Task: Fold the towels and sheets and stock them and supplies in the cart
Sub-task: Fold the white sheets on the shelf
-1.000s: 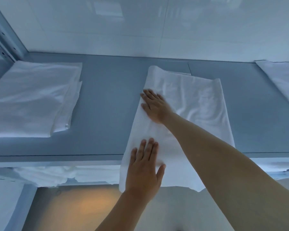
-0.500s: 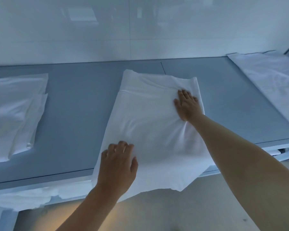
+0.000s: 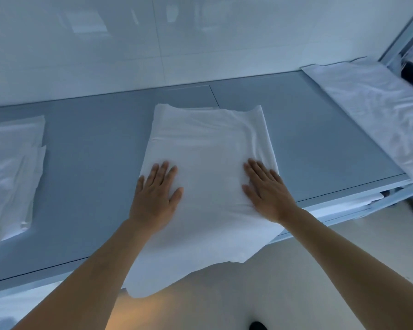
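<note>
On the grey table (image 3: pixel 100 163), at the middle of its near edge, 1 white sheet (image 3: pixel 208 148) lies folded into a long panel. Its far end rests flat on the table top, short of the far edge; its near end hangs over the near edge toward the floor. A faint crease runs across the far portion.

Both forearms reach forward from the bottom of the view, bare to the elbow. The left hand (image 3: pixel 156 196) lies palm down on the left border of the sheet, fingers straight and slightly spread, thumb angled out to the right, gripping nothing. Its outer edge sits at the sheet's left margin, partly over bare table. The right hand (image 3: pixel 267 194) lies palm down on the right border of the sheet, fingers straight and close together, pointing toward the far left, gripping nothing. Small wrinkles gather in the cloth at the base of this hand. The 2 hands are well apart, with smooth cloth between them.

Count of linen on the table top: 3 items. 1 folded white stack (image 3: pixel 10 172) sits at the left end, layers offset at its right side. 1 rumpled white sheet (image 3: pixel 372 115) lies along the right end, reaching both the far and the near edge.

More white cloth shows on a lower shelf (image 3: pixel 358 206) beneath the table's near edge; its count cannot be told.
</note>
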Tool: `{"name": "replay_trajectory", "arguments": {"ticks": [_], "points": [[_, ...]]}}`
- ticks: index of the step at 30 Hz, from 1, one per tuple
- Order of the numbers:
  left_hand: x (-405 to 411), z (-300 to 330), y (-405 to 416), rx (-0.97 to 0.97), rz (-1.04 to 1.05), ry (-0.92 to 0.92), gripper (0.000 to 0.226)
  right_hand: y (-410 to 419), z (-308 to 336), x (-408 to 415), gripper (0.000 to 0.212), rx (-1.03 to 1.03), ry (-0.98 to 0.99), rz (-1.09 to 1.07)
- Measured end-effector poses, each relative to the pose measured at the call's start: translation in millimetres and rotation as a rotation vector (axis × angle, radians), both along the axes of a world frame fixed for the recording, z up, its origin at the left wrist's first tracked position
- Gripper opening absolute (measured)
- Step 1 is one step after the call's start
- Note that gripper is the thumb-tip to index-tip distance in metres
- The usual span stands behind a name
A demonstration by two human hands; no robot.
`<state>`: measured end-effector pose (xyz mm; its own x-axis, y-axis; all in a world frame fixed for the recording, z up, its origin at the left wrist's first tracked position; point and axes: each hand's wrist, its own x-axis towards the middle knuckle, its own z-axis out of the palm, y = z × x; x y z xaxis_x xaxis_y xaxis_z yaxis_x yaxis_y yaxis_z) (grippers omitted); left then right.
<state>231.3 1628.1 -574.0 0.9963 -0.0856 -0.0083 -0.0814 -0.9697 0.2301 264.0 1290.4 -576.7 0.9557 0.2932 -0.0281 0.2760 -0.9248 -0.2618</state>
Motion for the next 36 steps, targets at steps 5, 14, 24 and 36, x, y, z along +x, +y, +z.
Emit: {"name": "replay_trajectory", "arguments": {"ticks": [5,14,24,36], "points": [[-30.9,-0.1,-6.9,0.005,0.081,-0.011,0.071,0.1,3.4,1.4,0.066,-0.035,-0.001,0.107],[-9.4,14.8,6.6,0.132,0.022,-0.080,0.056,5.0,8.4,44.3,0.065,-0.080,-0.035,0.266],[-61.6,7.4,-9.9,0.060,-0.025,0.016,0.074,-18.1,2.8,-11.0,0.063,-0.030,-0.016,0.297],[-106.9,-2.5,-29.8,0.208,-0.057,0.046,0.133,-29.5,10.3,-30.7,0.135,-0.186,-0.028,0.465]]}}
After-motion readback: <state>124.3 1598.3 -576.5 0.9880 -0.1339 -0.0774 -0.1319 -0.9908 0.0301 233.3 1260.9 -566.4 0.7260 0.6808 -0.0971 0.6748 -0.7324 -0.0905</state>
